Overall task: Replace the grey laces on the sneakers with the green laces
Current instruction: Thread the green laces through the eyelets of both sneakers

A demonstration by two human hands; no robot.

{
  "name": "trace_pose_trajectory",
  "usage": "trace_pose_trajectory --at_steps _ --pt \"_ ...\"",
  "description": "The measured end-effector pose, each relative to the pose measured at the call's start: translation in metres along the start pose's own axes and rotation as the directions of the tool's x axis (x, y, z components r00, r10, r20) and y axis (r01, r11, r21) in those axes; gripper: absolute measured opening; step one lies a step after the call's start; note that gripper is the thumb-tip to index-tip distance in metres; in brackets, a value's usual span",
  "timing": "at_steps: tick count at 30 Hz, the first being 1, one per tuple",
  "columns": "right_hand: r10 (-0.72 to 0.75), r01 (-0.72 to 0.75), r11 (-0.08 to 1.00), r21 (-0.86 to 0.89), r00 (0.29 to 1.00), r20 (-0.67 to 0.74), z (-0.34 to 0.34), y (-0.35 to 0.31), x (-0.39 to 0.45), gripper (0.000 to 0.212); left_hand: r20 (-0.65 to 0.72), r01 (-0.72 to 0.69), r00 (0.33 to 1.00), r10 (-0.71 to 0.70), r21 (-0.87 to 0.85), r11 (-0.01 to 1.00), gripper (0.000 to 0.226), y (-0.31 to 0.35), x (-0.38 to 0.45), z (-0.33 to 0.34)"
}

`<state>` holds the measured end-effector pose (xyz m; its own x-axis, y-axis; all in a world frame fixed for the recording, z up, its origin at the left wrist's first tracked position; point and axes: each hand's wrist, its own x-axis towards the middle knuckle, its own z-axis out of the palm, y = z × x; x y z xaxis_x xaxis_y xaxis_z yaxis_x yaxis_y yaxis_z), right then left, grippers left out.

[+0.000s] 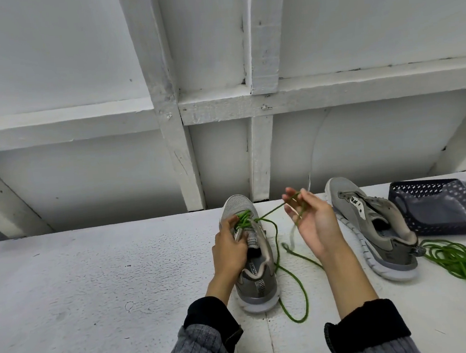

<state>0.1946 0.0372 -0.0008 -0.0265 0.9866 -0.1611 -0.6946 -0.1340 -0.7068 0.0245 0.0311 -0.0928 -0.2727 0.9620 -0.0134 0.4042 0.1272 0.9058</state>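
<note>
now round green cord (269,215), grey mesh sneaker (251,248)

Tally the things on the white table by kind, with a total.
Grey sneakers: 2, one being laced, one unlaced
Green laces: 2, one in use, one coiled
Grey lace, loose: 1
Dark plastic basket: 1
Total: 6

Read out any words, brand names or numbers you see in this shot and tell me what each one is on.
"MORY": on the inner collar lining of the sneaker that the left hand holds; the start of the word is hidden.
Dark marks on the white tongue label of the other sneaker: too blurred to read.
Print inside that sneaker's opening: too small to read.
Nothing readable on the basket or the green laces.
</note>
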Motion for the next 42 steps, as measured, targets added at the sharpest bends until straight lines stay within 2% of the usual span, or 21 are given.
trace_pose_trajectory --at_steps 4,6,8,10,12,14,17,19,21,23,25,27,31,33,35,37,40,42 --pt "0.163 -0.163 0.987 0.012 0.976 -0.147 -0.01 0.011 -0.006 0.026 0.008 0.008 1.0 -0.008 -0.011 1.0 0.025 0.001 0.0 -0.001" --pt "0.202 -0.248 0.959 -0.134 0.936 -0.289 -0.019 0.021 -0.003 0.027 0.008 0.011 1.0 -0.011 -0.012 1.0 0.024 0.002 -0.001 -0.003" --pt "0.188 -0.357 0.864 -0.355 0.883 -0.431 -0.031 0.033 0.002 0.021 -0.004 0.011 1.0 -0.011 -0.017 1.0 0.023 0.002 0.0 -0.003" --pt "0.114 -0.447 0.668 -0.594 0.851 -0.512 -0.046 0.045 0.004 0.018 -0.011 0.024 1.0 -0.025 -0.033 0.999 0.024 0.001 -0.001 -0.003" --pt "0.034 -0.485 0.354 -0.8 0.861 -0.507 -0.057 0.054 0.001 0.021 -0.019 0.034 0.999 -0.035 -0.053 0.998 0.023 0.0 -0.001 -0.004" --pt "-0.018 -0.454 0.089 -0.887 0.889 -0.457 -0.062 0.062 -0.004 0.024 -0.025 0.041 0.999 -0.042 -0.07 0.997 0.024 -0.001 -0.001 -0.004" --pt "-0.057 -0.374 -0.117 -0.92 0.928 -0.369 -0.059 0.068 -0.007 0.019 -0.032 0.042 0.998 -0.045 -0.075 0.996 0.026 -0.001 -0.001 -0.004" --pt "-0.07 -0.315 -0.232 -0.92 0.949 -0.307 -0.054 0.069 -0.008 0.008 -0.029 0.049 0.998 -0.051 -0.073 0.996 0.027 -0.001 -0.002 -0.005" --pt "-0.115 -0.23 -0.307 -0.924 0.972 -0.204 -0.054 0.068 -0.004 0.019 -0.026 0.06 0.998 -0.062 -0.059 0.996 0.027 -0.001 -0.001 -0.006" --pt "-0.179 -0.137 -0.261 -0.956 0.98 -0.091 -0.051 0.065 0.002 0.023 -0.024 0.07 0.997 -0.071 -0.038 0.997 0.027 0.0 -0.002 -0.006" --pt "-0.215 -0.024 -0.134 -0.991 0.977 0.006 -0.046 0.062 0.011 0.024 -0.023 0.073 0.997 -0.074 -0.022 0.997 0.027 0.0 -0.002 -0.006" --pt "-0.223 0.065 -0.073 -0.995 0.971 0.079 -0.04 0.061 0.021 0.029 -0.024 0.075 0.997 -0.076 -0.012 0.997 0.027 0.001 -0.003 -0.006" --pt "-0.133 0.15 -0.132 -0.98 0.977 0.167 -0.028 0.062 0.035 0.031 -0.026 0.073 0.997 -0.073 0.006 0.997 0.028 0.003 -0.004 -0.006" --pt "-0.062 0.144 -0.186 -0.972 0.986 0.158 -0.025 0.064 0.041 0.022 -0.028 0.069 0.997 -0.069 0.011 0.998 0.028 0.004 -0.004 -0.007" --pt "-0.031 0.116 -0.168 -0.979 0.992 0.123 -0.023 0.063 0.042 0.014 -0.031 0.069 0.997 -0.068 0.015 0.998 0.029 0.004 -0.004 -0.007" --pt "-0.043 0.121 0.012 -0.993 0.992 0.12 -0.017 0.06 0.04 0.008 -0.035 0.073 0.997 -0.073 0.01 0.997 0.029 0.003 -0.003 -0.008" --pt "-0.046 0.15 0.349 -0.925 0.989 0.144 -0.005 0.049 0.036 0.021 -0.036 0.073 0.997 -0.072 0.02 0.997 0.029 0.005 -0.003 -0.008" --pt "-0.003 0.157 0.44 -0.884 0.985 0.174 0.0 0.043 0.037 0.034 -0.037 0.07 0.997 -0.069 0.025 0.997 0.028 0.005 -0.004 -0.006"
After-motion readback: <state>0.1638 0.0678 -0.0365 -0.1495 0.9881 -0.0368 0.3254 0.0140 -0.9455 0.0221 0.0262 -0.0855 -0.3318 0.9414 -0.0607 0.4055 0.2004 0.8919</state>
